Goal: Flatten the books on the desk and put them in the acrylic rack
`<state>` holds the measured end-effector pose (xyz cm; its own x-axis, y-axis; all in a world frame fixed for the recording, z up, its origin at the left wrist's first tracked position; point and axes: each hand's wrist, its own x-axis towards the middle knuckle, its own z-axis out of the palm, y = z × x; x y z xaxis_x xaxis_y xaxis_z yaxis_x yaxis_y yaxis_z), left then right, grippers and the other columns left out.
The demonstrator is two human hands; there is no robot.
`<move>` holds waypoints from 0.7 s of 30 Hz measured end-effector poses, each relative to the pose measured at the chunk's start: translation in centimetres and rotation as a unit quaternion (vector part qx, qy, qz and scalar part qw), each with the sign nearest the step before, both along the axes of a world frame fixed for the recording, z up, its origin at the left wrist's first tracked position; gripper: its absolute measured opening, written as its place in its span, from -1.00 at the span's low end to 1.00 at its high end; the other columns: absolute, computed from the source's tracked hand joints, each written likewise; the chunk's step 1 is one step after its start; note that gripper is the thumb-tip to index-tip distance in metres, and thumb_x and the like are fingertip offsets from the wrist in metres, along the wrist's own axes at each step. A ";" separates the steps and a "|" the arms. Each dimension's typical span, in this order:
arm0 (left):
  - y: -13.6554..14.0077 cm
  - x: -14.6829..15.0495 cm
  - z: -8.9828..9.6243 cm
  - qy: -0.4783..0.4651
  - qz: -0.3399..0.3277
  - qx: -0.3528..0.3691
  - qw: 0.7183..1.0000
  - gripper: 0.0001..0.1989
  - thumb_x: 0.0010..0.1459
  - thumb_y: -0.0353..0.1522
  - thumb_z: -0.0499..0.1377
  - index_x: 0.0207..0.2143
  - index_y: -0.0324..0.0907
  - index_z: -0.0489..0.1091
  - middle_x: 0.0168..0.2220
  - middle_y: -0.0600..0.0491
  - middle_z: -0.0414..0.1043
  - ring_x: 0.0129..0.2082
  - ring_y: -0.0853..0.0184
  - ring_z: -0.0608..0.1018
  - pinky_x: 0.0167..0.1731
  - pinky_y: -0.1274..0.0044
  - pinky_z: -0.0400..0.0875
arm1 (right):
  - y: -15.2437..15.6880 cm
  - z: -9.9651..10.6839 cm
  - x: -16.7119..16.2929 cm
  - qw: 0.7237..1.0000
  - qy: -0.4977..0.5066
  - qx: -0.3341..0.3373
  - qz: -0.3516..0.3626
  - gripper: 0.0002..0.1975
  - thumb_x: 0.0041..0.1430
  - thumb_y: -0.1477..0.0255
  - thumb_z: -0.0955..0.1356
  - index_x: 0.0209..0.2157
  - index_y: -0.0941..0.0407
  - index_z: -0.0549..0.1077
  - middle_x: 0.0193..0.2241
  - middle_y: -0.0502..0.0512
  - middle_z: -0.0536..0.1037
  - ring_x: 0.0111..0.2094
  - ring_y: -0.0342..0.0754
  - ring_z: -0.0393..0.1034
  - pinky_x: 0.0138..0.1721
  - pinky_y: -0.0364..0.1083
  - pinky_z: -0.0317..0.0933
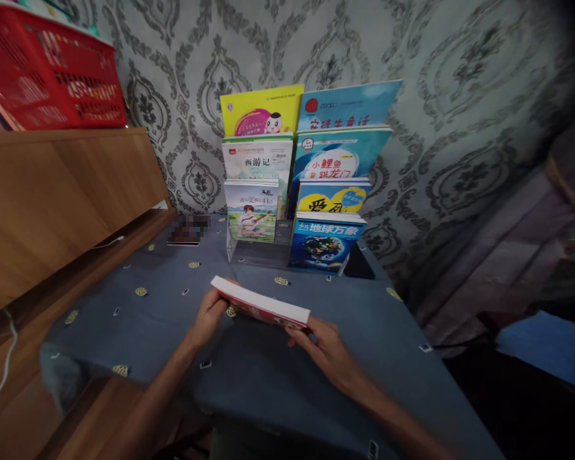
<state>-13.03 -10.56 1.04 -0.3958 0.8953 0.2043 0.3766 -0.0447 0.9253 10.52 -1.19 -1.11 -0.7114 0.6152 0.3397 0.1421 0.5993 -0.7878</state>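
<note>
Between my two hands a book [261,300] with a red cover is held above the cloth, its white page edge turned up toward me. My left hand [209,317] grips its left end, and my right hand [326,348] is closed on the right end. Beyond it stands a clear book rack [263,254] with books in two columns. Lowest on the left is a book with a guitar player [252,214] on its cover; lowest on the right is a blue book with a globe [323,246].
A blue-grey cloth with pineapple prints [163,319] covers the table. Behind the rack's right foot lies a dark flat object [360,265]. Another dark flat item [186,231] lies at back left. A red basket [52,70] sits on a wooden cabinet [71,198] at left; a curtain hangs at right.
</note>
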 end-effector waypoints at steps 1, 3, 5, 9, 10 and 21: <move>-0.2 -0.2 0.2 0.029 -0.003 -0.006 1.000 -0.68 0.03 -0.34 0.00 -0.21 -0.17 0.45 -0.22 -0.02 0.52 -0.12 0.19 0.49 -0.04 0.42 0.40 | 0.0 0.1 -0.1 1.000 0.002 0.000 0.000 -0.70 0.36 0.19 0.24 -0.34 0.06 0.46 -0.48 0.04 0.59 -0.41 -0.01 0.50 -0.32 -0.08 0.31; -0.5 -0.6 0.6 0.083 -0.008 -0.012 0.996 -0.65 0.06 -0.37 0.00 -0.14 -0.17 0.45 -0.19 -0.02 0.54 -0.06 0.18 0.49 0.01 0.41 0.38 | 0.0 0.3 -0.2 1.000 -0.003 0.000 0.004 -0.70 0.37 0.20 0.22 -0.26 0.06 0.48 -0.44 0.05 0.59 -0.40 -0.01 0.51 -0.31 -0.08 0.33; -0.7 -1.0 1.0 0.119 -0.008 -0.020 0.993 -0.66 0.10 -0.37 0.00 -0.11 -0.17 0.43 -0.17 -0.03 0.55 -0.06 0.19 0.51 0.00 0.42 0.38 | 0.2 0.4 -0.5 1.000 -0.013 0.011 0.008 -0.71 0.38 0.22 0.22 -0.19 0.06 0.50 -0.41 0.07 0.61 -0.37 0.00 0.53 -0.29 -0.07 0.37; -0.1 -2.0 1.7 0.144 -0.006 0.017 0.989 -0.72 0.15 -0.28 0.02 -0.14 -0.14 0.41 -0.15 -0.05 0.53 -0.10 0.18 0.54 -0.04 0.41 0.41 | 1.1 0.3 -1.7 0.998 -0.009 0.052 0.024 -0.65 0.38 0.33 0.20 0.10 0.02 0.45 -0.07 0.18 0.62 -0.07 0.08 0.54 -0.04 0.05 0.42; 0.2 -2.3 1.7 0.147 0.003 0.037 0.988 -0.73 0.14 -0.27 0.03 -0.16 -0.13 0.40 -0.14 -0.05 0.53 -0.08 0.18 0.54 -0.02 0.40 0.40 | 1.4 0.1 -2.1 0.997 -0.001 0.065 0.028 -0.61 0.38 0.35 0.20 0.16 0.00 0.41 0.03 0.19 0.58 0.04 0.08 0.50 0.05 0.08 0.39; 5.4 -4.6 -0.1 0.117 0.065 0.148 0.980 -0.83 0.08 -0.33 0.10 -0.25 -0.09 0.39 0.11 -0.05 0.48 0.24 0.14 0.41 0.25 0.31 0.23 | 6.6 0.0 -7.3 0.984 0.100 0.145 0.000 -0.58 0.41 0.41 0.19 0.24 0.03 0.33 0.35 0.26 0.21 0.38 0.06 0.09 0.34 0.15 0.09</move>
